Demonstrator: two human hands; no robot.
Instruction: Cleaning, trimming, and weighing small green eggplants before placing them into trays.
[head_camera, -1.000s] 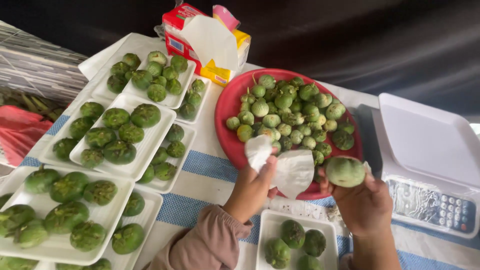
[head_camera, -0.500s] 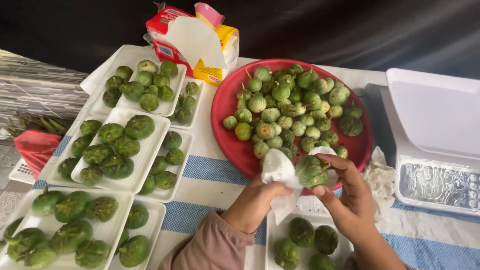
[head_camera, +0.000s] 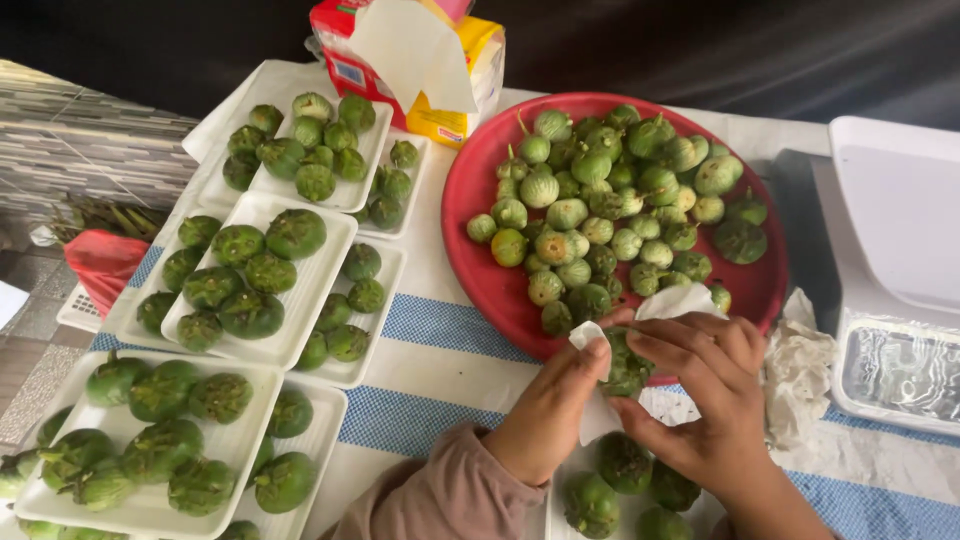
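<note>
My left hand and my right hand meet at the front edge of a round red tray. Together they grip one green fruit with a white tissue wrapped partly around it. My left fingers pinch the tissue's left edge against the fruit. My right fingers curl over the fruit's top and right side. The red tray bears a heap of several small green fruits. Just under my hands a white foam tray holds a few more green fruits.
Several white foam trays filled with green fruits cover the left of the blue-striped cloth. A red and yellow tissue box stands at the back. A white scale sits at right, with a crumpled tissue beside it.
My right hand brought the fruit from the right to the left hand and its tissue. Both hands now close around the fruit, lower and nearer the tray's front edge.
</note>
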